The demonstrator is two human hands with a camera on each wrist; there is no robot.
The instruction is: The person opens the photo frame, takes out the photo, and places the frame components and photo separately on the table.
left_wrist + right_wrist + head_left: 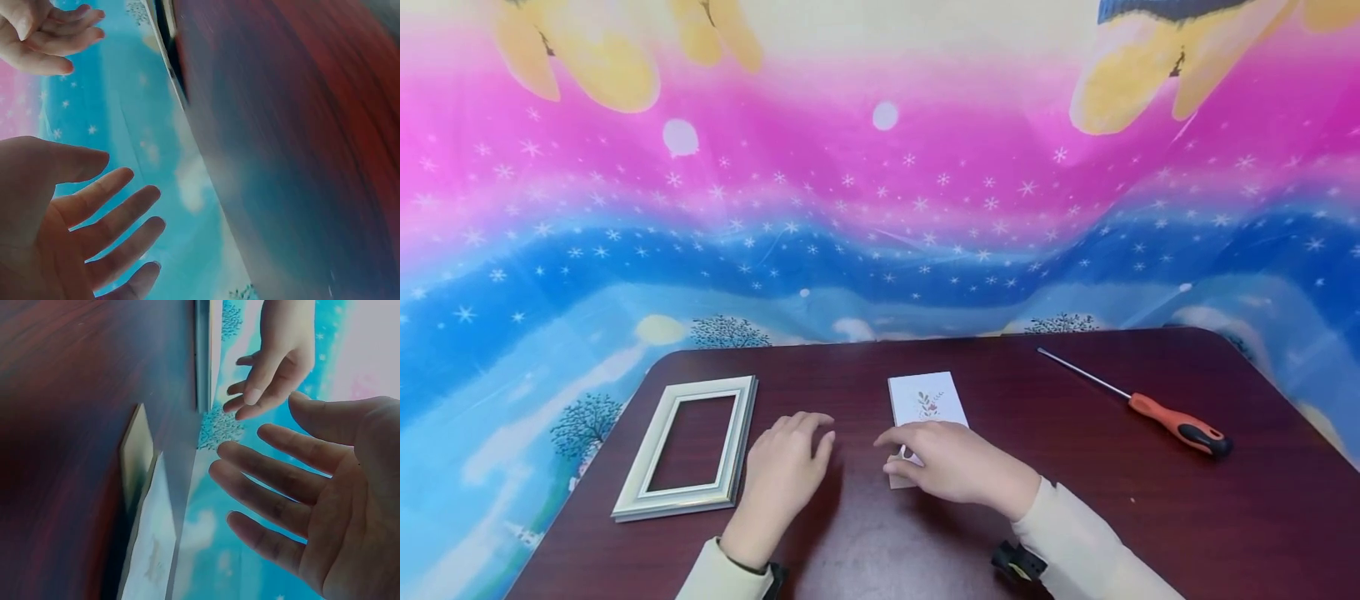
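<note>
My left hand (786, 467) hovers over the table beside a cream picture frame (745, 433), fingers loosely spread and holding nothing. The frame lies flat, with bare wood showing through its opening. Above a white card (934, 387) printed with a small floral sprig is my right hand (962, 462), which hides the card's lower half. A brownish board edge (904, 482) shows below that hand. In the right wrist view the right fingers (275, 481) are relaxed and apart, away from the card (153, 556) and the tan board (136, 453). The left wrist view shows the left palm (56, 237) bare.
A flathead screwdriver (1180, 423) with an orange and black handle lies at the right, its tip toward the back edge. All of it rests on a dark reddish wooden table (865, 542). A colourful snowflake-patterned cloth (880, 208) hangs behind the table.
</note>
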